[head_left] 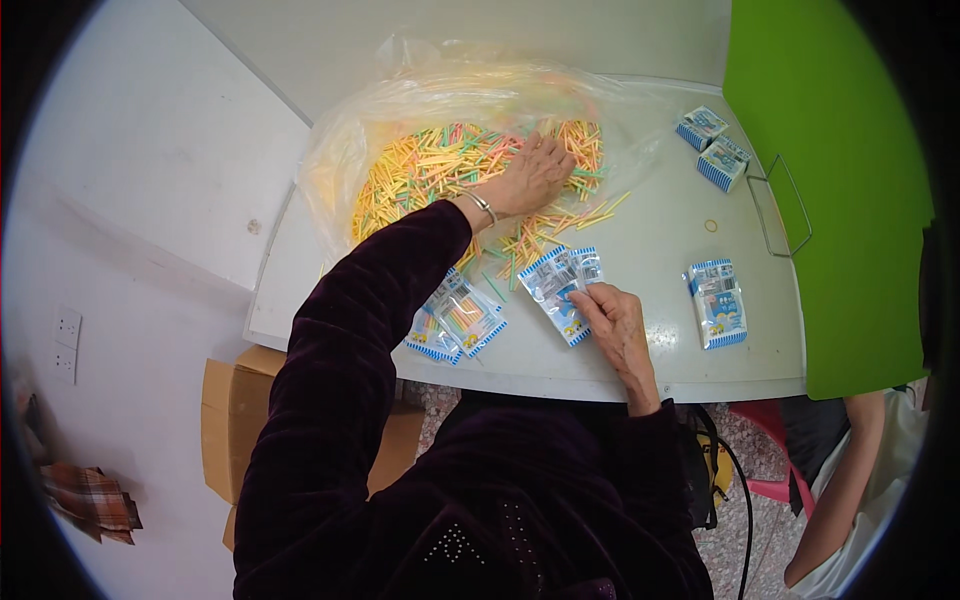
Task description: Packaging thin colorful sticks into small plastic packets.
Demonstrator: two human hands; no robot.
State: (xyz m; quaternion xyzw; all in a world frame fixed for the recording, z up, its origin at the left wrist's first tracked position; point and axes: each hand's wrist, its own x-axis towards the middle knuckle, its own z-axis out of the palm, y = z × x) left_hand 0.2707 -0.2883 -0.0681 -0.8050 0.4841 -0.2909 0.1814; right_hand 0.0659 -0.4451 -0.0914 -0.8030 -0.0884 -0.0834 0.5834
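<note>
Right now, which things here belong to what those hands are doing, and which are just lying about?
Belonging, it seems:
coloured sticks under the left hand
clear plastic around most of them
blue-and-white packets in the right hand
similar packets to either side

Just lying about, probably:
cardboard box
plaid cloth
black cable
yellowish ring (use unclear)

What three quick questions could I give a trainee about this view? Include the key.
1. Which hand touches the loose coloured sticks?
2. True or false: the right hand is well away from every packet.
3. The large panel at the picture's right is: A) red; B) green; C) black.

Key:
1. The left hand.
2. False; it holds a blue-and-white packet.
3. B.
</note>
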